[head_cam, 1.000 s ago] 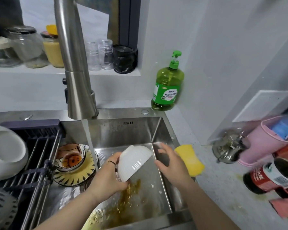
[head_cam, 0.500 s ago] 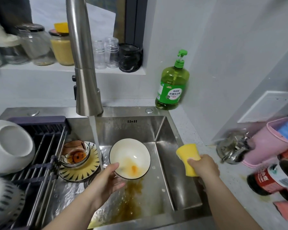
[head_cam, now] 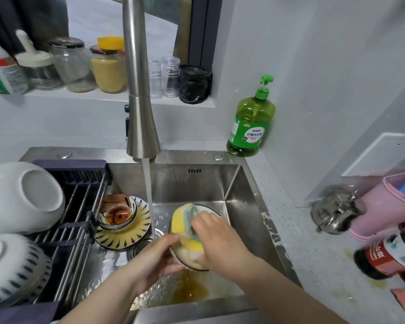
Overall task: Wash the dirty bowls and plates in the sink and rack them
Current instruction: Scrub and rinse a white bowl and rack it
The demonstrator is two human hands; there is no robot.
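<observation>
My left hand (head_cam: pixel 154 258) grips the near rim of a white bowl (head_cam: pixel 187 263) held over the sink (head_cam: pixel 234 183). My right hand (head_cam: pixel 218 239) presses a yellow sponge (head_cam: pixel 185 228) with a green scouring side into the bowl, hiding most of its inside. A small bowl with a bear picture (head_cam: pixel 117 211) sits on a yellow striped plate (head_cam: pixel 126 237) at the sink's left. Two washed bowls lie upside down on the rack (head_cam: pixel 75 220): a plain white bowl (head_cam: pixel 21 197) and a striped bowl (head_cam: pixel 12 267).
The tap (head_cam: pixel 140 94) runs water just left of the held bowl. Brown sauce pools on the sink floor (head_cam: pixel 189 288). A green dish soap bottle (head_cam: pixel 250 122) stands at the back right. A metal kettle lid (head_cam: pixel 334 211), a pink bin (head_cam: pixel 384 204) and a sauce bottle (head_cam: pixel 388 256) crowd the right counter.
My right hand picked the sponge off the counter and brought it into the bowl. The left hand turned the bowl from bottom-up to open side up.
</observation>
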